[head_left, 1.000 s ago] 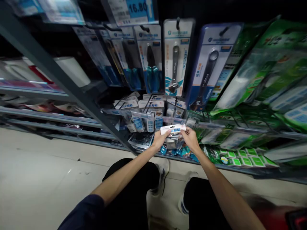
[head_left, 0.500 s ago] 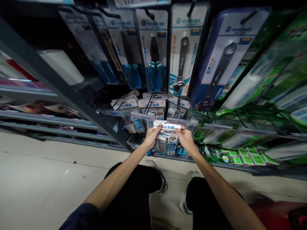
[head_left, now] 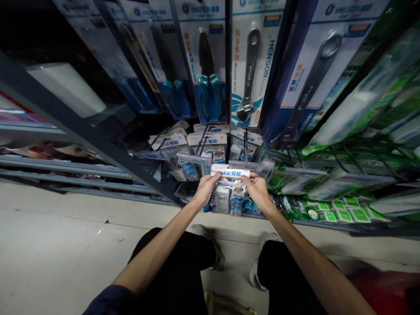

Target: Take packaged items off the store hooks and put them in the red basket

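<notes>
Between both hands is a clear AIGE pack (head_left: 231, 192) with a white header card. Inside it a white block like a power strip shows beside a blue-and-white printed part. My left hand (head_left: 206, 189) pinches the header's left end, and my right hand (head_left: 256, 189) pinches its right end. The pack hangs upright just in front of the hooks. Behind it, similar AIGE packs (head_left: 207, 144) hang in rows on the rack. Clear label holders (head_left: 194, 158) stick out at the hook tips, close above the held pack.
Carded pliers (head_left: 210, 87) and an adjustable wrench (head_left: 247, 78) hang above. Green packs (head_left: 341, 210) fill the lower right. A grey shelf post (head_left: 108, 148) slants down at left. My shoes (head_left: 259, 280) stand on the tiled floor (head_left: 59, 249); something red (head_left: 383, 293) lies at lower right.
The view has shifted slightly closer to the rack, so the hung tools look larger. Both hands keep hold of the pack at nearly the same place.
</notes>
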Tool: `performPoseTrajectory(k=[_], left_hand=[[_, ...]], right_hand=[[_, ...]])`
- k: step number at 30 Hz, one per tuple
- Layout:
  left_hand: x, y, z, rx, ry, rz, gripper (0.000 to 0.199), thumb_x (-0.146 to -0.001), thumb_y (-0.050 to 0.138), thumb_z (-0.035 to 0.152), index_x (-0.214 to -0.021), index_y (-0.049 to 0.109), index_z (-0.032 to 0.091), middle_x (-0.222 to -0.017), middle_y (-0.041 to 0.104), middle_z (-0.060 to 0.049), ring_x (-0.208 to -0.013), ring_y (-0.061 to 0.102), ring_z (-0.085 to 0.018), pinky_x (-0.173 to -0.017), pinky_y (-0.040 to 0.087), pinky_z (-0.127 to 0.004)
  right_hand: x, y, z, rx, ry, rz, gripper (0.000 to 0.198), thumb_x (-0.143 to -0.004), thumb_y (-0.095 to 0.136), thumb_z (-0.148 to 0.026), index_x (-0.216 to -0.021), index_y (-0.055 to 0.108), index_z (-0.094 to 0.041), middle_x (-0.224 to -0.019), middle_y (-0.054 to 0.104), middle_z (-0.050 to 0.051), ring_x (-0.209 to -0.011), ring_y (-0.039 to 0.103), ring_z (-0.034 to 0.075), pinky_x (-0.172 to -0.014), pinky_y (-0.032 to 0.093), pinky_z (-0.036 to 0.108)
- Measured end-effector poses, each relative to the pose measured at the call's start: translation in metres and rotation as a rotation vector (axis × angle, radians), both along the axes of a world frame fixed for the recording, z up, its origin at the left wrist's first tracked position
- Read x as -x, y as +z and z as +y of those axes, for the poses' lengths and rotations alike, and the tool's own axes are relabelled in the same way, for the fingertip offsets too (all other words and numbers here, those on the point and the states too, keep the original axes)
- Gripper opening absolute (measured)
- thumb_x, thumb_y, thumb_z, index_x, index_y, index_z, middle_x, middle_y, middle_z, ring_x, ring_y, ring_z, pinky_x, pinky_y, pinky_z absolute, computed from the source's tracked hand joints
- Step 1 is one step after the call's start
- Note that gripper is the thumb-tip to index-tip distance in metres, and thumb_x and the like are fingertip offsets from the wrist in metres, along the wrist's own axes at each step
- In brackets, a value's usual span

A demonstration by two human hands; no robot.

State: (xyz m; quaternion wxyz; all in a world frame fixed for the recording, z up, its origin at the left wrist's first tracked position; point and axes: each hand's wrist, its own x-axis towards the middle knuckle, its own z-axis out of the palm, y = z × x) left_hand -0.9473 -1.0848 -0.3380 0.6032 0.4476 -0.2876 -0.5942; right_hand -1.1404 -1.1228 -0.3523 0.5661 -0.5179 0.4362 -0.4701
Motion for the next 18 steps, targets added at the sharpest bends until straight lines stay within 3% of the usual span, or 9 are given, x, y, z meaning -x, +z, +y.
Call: performPoseTrajectory(k=[4, 7, 9, 12, 15, 18], left_hand=[[0.008, -0.012, -0.005, 0.002, 0.046, 0.029, 0.044, -0.064, 0.089, 0.049, -0.080, 0.075, 0.010, -0.078, 0.077, -0.009, -0.079, 0.072, -0.022, -0.080, 0.054, -0.032], [0.009, -0.019, 0.000, -0.018, 0.028, 0.077, 0.049, -0.064, 0.089, 0.051, -0.085, 0.075, 0.009, -0.081, 0.078, -0.011, -0.081, 0.073, -0.024, -0.080, 0.056, -0.036], [0.006, -0.021, 0.003, -0.039, 0.029, 0.069, 0.050, -0.063, 0.089, 0.052, -0.084, 0.075, 0.008, -0.080, 0.077, -0.011, -0.081, 0.073, -0.025, -0.079, 0.057, -0.037], [0.003, -0.020, 0.005, -0.066, 0.053, 0.039, 0.050, -0.062, 0.089, 0.053, -0.079, 0.075, 0.008, -0.076, 0.076, -0.011, -0.078, 0.073, -0.026, -0.075, 0.057, -0.036], [0.002, -0.015, 0.005, -0.056, 0.072, 0.027, 0.050, -0.062, 0.089, 0.054, -0.076, 0.074, 0.008, -0.076, 0.076, -0.012, -0.080, 0.073, -0.026, -0.076, 0.057, -0.036], [0.007, -0.008, 0.005, -0.050, 0.082, 0.064, 0.051, -0.058, 0.091, 0.053, -0.077, 0.074, 0.009, -0.076, 0.076, -0.011, -0.083, 0.073, -0.026, -0.080, 0.057, -0.037]], right_hand=[[0.007, 0.010, 0.004, 0.089, -0.068, 0.165, 0.041, -0.084, 0.068, -0.056, -0.099, 0.067, -0.017, -0.084, 0.074, 0.008, -0.078, 0.070, 0.025, -0.069, 0.054, 0.034], [0.009, 0.025, 0.019, 0.451, -0.320, 0.508, 0.039, -0.079, 0.076, -0.052, -0.097, 0.067, -0.019, -0.094, 0.071, 0.012, -0.093, 0.066, 0.031, -0.086, 0.052, 0.043], [0.002, 0.033, 0.038, 0.736, -0.321, 0.638, 0.029, -0.081, 0.077, -0.044, -0.095, 0.066, -0.020, -0.093, 0.069, 0.012, -0.091, 0.064, 0.029, -0.084, 0.051, 0.042], [-0.024, 0.035, 0.084, 1.089, 0.056, 0.608, 0.010, -0.090, 0.067, -0.031, -0.086, 0.065, -0.022, -0.077, 0.067, 0.005, -0.071, 0.061, 0.021, -0.064, 0.049, 0.035], [-0.057, 0.034, 0.143, 1.401, 0.363, 0.494, 0.022, -0.091, 0.065, -0.038, -0.074, 0.066, -0.024, -0.065, 0.062, -0.001, -0.056, 0.053, 0.015, -0.047, 0.042, 0.031], [-0.074, 0.046, 0.202, 1.600, 0.637, 0.458, 0.009, -0.088, 0.068, -0.041, -0.082, 0.073, -0.037, -0.075, 0.069, -0.006, -0.063, 0.061, 0.015, -0.046, 0.044, 0.029]])
